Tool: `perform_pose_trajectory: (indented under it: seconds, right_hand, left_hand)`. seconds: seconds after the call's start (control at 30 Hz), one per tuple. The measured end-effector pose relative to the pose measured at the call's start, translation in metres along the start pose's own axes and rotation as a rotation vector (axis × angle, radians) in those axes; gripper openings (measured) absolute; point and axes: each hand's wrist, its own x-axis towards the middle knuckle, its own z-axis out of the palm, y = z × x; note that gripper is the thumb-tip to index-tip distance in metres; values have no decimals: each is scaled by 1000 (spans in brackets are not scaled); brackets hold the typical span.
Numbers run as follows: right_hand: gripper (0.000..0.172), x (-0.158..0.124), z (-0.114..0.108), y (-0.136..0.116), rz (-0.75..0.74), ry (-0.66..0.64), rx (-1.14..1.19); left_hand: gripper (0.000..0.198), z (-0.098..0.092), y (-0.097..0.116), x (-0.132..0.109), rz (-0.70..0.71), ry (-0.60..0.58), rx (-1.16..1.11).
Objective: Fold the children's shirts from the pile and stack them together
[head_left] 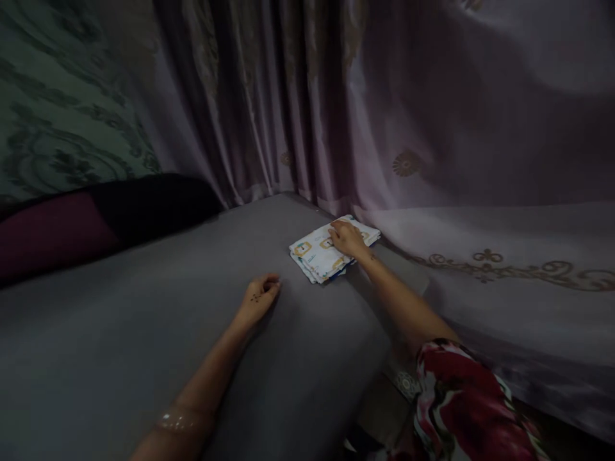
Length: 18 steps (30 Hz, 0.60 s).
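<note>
A folded white cloth (314, 253) with yellow-framed prints and a dark blue part at its lower edge lies in a neat, layered stack on the grey bed-like surface (192, 307). My right hand (348, 239) rests on top of it, its fingers slightly bent and touching the upper layer. To the left of the cloth and apart from it, my left hand (261, 298) hangs low over or lies on the grey surface. Its fingers curl loosely with a gap at the thumb, and nothing shows in them. Dark dots mark the back of that hand.
Pinkish curtains (317, 128) with gold motifs hang right behind the cloth and along the right side. A black and maroon cushion-like bolster (62, 234) lies at the left against a green patterned wall (57, 121). The surface's edge drops off at the lower right.
</note>
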Motion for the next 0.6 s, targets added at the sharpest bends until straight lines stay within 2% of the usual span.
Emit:
perform_pose_trajectory:
  seconds: [0.13, 0.27, 0.37, 0.43, 0.6]
  right_hand:
    - [49, -14, 2, -46, -93, -129, 31]
    - [55, -21, 12, -67, -148, -185, -1]
    - [57, -22, 23, -69, -141, -179, -81]
    - [56, -22, 30, -67, -162, -131, -135]
    - [52, -13, 54, -50, -310, 4, -176]
  left_hand:
    - [37, -48, -6, -29, -7, -7, 130]
    - [36, -106, -23, -63, -18, 104, 332]
    - [34, -150, -43, -90, -44, 241, 485]
    - [32, -176, -56, -109, -68, 326, 570]
    - [28, -226, -81, -154, -155, 561, 755]
